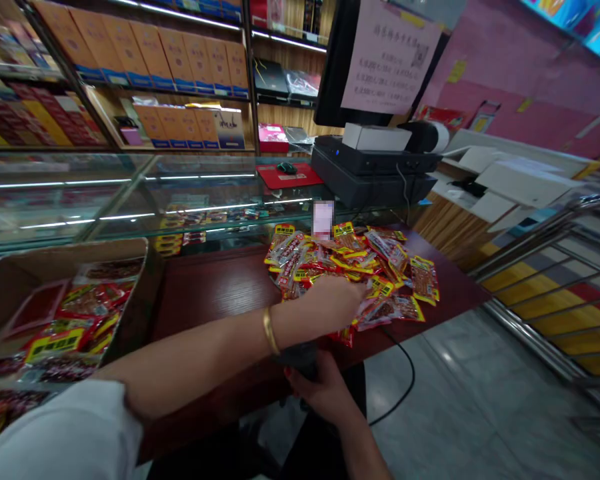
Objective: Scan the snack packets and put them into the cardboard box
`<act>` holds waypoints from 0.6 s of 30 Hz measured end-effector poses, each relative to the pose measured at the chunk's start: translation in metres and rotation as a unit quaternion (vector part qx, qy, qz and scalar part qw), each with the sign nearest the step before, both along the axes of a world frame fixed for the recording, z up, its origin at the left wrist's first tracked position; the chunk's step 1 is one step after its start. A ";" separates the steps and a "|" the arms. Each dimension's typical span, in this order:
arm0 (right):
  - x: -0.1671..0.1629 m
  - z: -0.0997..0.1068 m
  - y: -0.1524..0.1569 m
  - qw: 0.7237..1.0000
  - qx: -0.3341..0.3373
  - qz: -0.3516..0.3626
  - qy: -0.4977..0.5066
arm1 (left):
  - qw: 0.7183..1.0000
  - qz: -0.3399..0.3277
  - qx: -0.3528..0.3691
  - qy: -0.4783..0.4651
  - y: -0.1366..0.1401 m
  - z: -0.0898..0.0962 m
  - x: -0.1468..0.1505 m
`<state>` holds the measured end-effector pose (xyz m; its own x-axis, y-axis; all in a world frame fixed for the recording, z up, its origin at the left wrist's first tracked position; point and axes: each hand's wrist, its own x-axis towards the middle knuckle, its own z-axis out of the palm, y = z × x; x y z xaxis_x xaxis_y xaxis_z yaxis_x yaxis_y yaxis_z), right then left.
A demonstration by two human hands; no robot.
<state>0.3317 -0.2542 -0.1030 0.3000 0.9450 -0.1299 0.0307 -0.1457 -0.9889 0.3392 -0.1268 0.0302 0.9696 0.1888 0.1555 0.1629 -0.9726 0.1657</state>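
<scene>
My left hand [337, 303], with a gold bracelet at the wrist, reaches across over a heap of snack packets [347, 257] in red, yellow and clear wrapping. Its fingers point down into the packets and are hidden, so I cannot see whether one is gripped. Lower down, my right hand [325, 387] is wrapped round a dark handheld barcode scanner [300, 358], partly covered by my left forearm. A black cable [413, 373] loops beside the counter. Behind the heap stands a small whitish card or screen [323, 219], its face blurred out.
On the left, a cardboard box [153, 280] holds more packets on the dark red counter [205, 283]. Behind are a glass display case [215, 190], a mouse [287, 168] on a red mat, and a black monitor [333, 67]. A metal railing [555, 253] stands at right.
</scene>
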 end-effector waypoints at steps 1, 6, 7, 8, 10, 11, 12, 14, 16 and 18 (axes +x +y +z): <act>-0.001 -0.001 -0.001 1.000 0.011 0.003 0.003 | 1.000 -0.007 0.020 0.012 -0.008 -0.003 0.016; -0.005 -0.005 -0.003 0.999 0.018 -0.040 -0.028 | 0.995 -0.030 0.066 0.067 -0.024 -0.026 0.070; -0.005 -0.004 -0.002 0.998 0.017 -0.043 -0.031 | 0.994 -0.029 0.070 0.073 -0.024 -0.027 0.073; -0.004 -0.002 -0.002 0.999 0.018 -0.041 -0.031 | 0.994 -0.026 0.072 0.076 -0.024 -0.027 0.072; -0.003 0.002 -0.001 0.999 0.026 -0.023 -0.033 | 0.994 -0.015 0.073 0.074 -0.025 -0.020 0.058; -0.003 0.005 -0.002 0.998 0.033 -0.017 -0.043 | 0.995 -0.007 0.073 0.064 -0.026 -0.013 0.044; -0.003 0.007 -0.004 0.997 0.041 -0.019 -0.058 | 0.996 -0.001 0.072 0.048 -0.027 -0.005 0.026; -0.001 0.008 -0.010 0.994 0.047 -0.031 -0.093 | 0.998 -0.001 0.059 -0.001 -0.025 0.013 -0.019; 0.003 0.002 -0.015 0.993 0.023 -0.036 -0.114 | 1.000 -0.010 0.019 -0.023 -0.015 0.031 -0.073; 0.009 -0.009 -0.016 0.992 -0.030 -0.003 -0.127 | 0.998 0.044 -0.029 -0.026 0.009 0.045 -0.136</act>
